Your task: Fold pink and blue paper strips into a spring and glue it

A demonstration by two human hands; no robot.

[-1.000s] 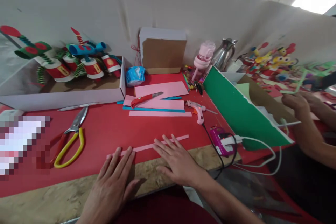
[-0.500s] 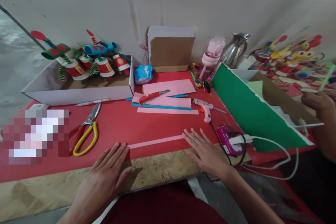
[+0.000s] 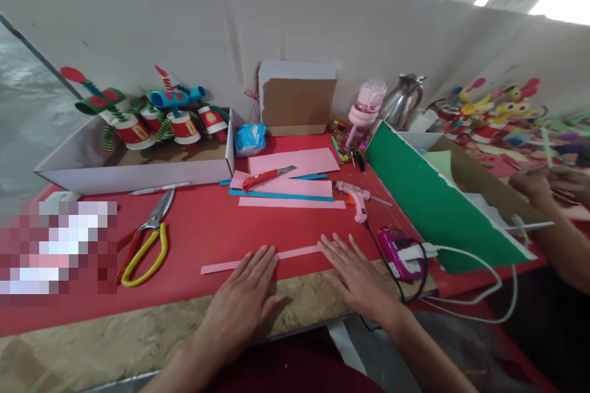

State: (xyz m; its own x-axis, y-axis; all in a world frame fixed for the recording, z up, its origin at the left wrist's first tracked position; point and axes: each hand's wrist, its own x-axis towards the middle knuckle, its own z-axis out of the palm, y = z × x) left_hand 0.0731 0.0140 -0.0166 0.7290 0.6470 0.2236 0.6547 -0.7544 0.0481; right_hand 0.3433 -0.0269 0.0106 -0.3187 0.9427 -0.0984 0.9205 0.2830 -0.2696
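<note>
A long thin pink paper strip [image 3: 221, 266] lies on the red table cover [image 3: 203, 227] near the front edge. My left hand [image 3: 242, 302] lies flat and open with its fingertips on the middle of the strip. My right hand [image 3: 357, 276] is also flat and open, fingers spread, touching the strip's right end. Neither hand holds anything. Beyond the strip lie pink paper sheets [image 3: 295, 163] with blue strips and a red utility knife [image 3: 265, 177] on top.
Yellow-handled scissors [image 3: 145, 239] and a pen [image 3: 159, 188] lie at left. A white box [image 3: 138, 163] holds paper-cup crafts. A pink glue gun [image 3: 357, 199], a purple power strip [image 3: 399, 252] with white cable, a green board [image 3: 426, 199], a pink bottle [image 3: 362, 110] and a kettle [image 3: 403, 98] are at right. Another person's hands [image 3: 541, 184] work at far right.
My left hand has slid right along the strip from its left end to its middle. My right hand stays at the right end. The view shifted slightly.
</note>
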